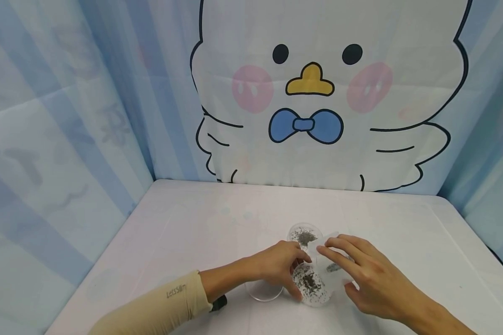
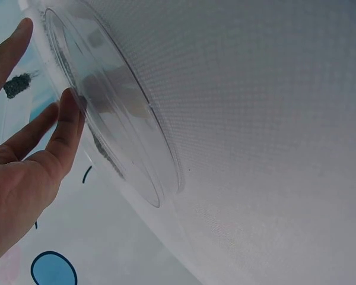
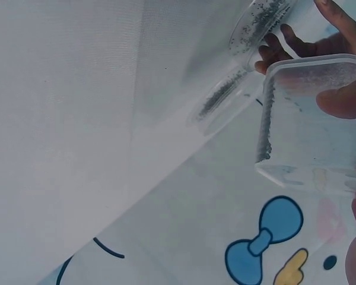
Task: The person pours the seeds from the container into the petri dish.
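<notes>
My left hand (image 1: 278,265) has its thumb and fingers round the rim of a clear petri dish (image 1: 312,284), whose bottom is scattered with dark grains. My right hand (image 1: 370,274) grips a clear plastic box (image 3: 314,124), tilted over the right side of that dish. Dark grains line one wall of the box in the right wrist view. Behind stands a second petri dish (image 1: 303,235) with a dark heap of grains. A third clear dish (image 1: 265,292) lies left of the first, partly covered by my left hand and forearm.
A pale table (image 1: 193,223) carries the dishes. At its back hangs a curtain (image 1: 302,158) printed with a cartoon bird, and striped blue cloth (image 1: 67,139) runs along the left side. A black strap (image 1: 219,303) shows at my left wrist.
</notes>
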